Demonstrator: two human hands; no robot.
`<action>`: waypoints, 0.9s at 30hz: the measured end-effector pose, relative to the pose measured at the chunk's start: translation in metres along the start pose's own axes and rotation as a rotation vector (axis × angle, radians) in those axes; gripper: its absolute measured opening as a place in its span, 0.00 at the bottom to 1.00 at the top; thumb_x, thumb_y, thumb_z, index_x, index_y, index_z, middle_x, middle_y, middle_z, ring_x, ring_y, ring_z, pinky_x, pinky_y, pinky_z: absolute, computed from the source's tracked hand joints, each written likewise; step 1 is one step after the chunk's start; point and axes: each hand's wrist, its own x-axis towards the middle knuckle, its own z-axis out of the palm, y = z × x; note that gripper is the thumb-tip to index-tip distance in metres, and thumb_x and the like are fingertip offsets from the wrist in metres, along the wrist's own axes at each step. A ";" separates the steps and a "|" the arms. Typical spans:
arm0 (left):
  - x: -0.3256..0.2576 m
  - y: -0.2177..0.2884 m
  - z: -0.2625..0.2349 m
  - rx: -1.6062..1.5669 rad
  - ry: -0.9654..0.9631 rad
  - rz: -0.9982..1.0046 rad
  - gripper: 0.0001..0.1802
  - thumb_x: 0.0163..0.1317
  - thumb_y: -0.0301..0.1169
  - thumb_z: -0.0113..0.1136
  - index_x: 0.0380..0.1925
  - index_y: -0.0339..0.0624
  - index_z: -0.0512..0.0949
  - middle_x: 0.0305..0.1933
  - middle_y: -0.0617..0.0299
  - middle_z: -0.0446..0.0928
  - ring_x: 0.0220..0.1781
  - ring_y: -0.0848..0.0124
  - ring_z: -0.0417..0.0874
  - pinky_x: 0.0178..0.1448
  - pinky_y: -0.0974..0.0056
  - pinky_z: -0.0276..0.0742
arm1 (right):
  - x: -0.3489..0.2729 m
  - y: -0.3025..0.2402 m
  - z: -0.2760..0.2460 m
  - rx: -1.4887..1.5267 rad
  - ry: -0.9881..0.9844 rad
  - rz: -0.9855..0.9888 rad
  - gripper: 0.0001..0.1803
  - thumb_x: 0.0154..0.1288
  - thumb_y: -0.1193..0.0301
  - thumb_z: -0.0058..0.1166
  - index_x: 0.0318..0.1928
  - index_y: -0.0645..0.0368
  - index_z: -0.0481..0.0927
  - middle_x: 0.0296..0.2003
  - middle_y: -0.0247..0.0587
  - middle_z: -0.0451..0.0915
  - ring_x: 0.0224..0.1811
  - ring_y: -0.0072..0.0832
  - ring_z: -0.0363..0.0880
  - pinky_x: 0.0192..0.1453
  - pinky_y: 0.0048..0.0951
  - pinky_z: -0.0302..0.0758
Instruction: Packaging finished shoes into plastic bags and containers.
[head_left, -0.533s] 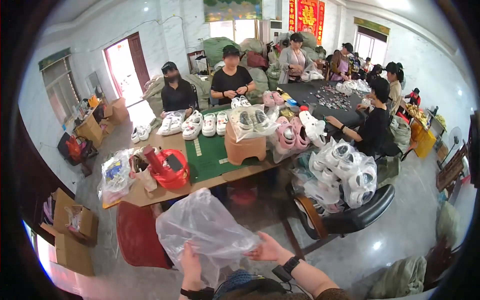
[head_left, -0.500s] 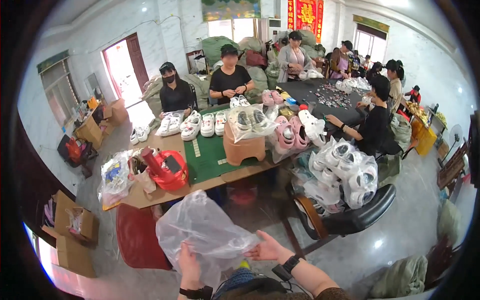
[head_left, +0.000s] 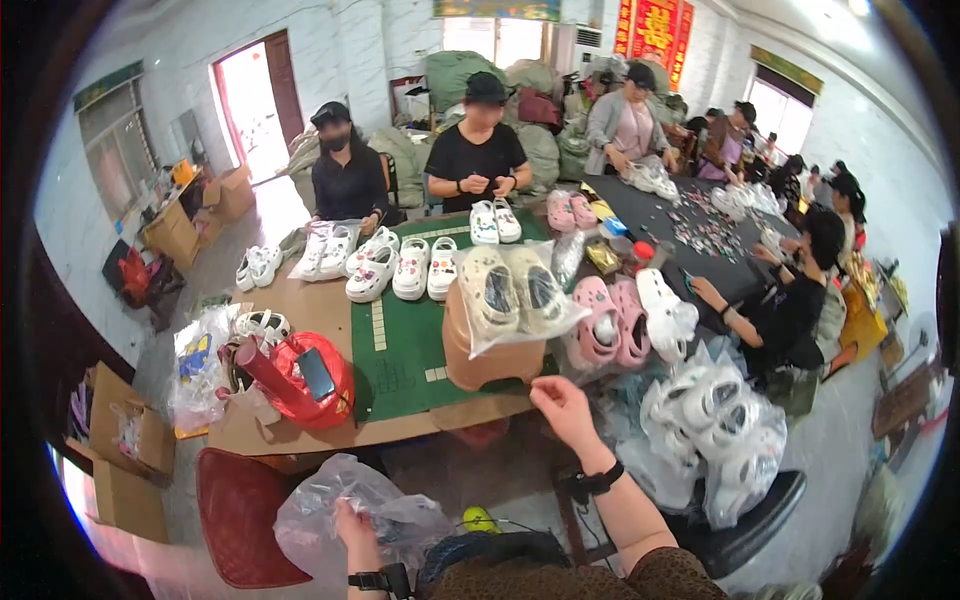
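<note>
My left hand [head_left: 356, 525] grips a clear plastic bag [head_left: 385, 505] in front of me, low beside the red chair. My right hand [head_left: 563, 410] is stretched forward at the table's near edge, holding nothing, its fingers loosely bent and apart. Just beyond it stands an upturned brown plastic stool [head_left: 490, 365] on the green mat. On that stool lies a pair of pale clogs [head_left: 515, 285] inside a clear bag. Pink clogs [head_left: 610, 315] and a white clog [head_left: 663, 310] lie right of the stool. White clogs with charms [head_left: 411, 268] line its left side.
A red plastic bag [head_left: 312, 395] with a phone [head_left: 317, 372] on it lies at the left. Bagged white clogs [head_left: 715, 430] pile up on a black chair [head_left: 765, 525] at the right. A red chair [head_left: 235, 520] stands near left. Several people work around the tables.
My right hand has left the plastic bag and moved forward toward the stool. My left hand keeps the bag, which has sunk lower and bunched up. The view has shifted closer to the table.
</note>
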 end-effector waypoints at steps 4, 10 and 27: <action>0.016 -0.007 0.023 0.015 0.038 -0.155 0.16 0.68 0.43 0.54 0.49 0.47 0.74 0.47 0.65 0.76 0.47 0.70 0.76 0.49 0.63 0.70 | 0.109 0.008 -0.008 -0.324 0.141 -0.099 0.15 0.61 0.65 0.61 0.44 0.61 0.79 0.38 0.43 0.80 0.39 0.32 0.79 0.43 0.30 0.75; 0.003 -0.001 0.063 -0.118 0.196 -0.031 0.16 0.67 0.40 0.56 0.50 0.45 0.74 0.46 0.64 0.77 0.47 0.69 0.77 0.49 0.61 0.71 | 0.237 0.053 0.016 -1.096 0.181 -0.224 0.32 0.59 0.47 0.58 0.42 0.69 0.78 0.41 0.56 0.80 0.44 0.48 0.79 0.50 0.44 0.75; -0.017 -0.030 0.080 -0.321 0.492 0.037 0.10 0.67 0.34 0.56 0.44 0.45 0.78 0.41 0.66 0.79 0.41 0.69 0.78 0.43 0.64 0.72 | 0.292 0.097 0.009 -0.598 -0.051 -0.179 0.12 0.56 0.70 0.60 0.32 0.62 0.69 0.21 0.45 0.74 0.23 0.37 0.75 0.30 0.33 0.71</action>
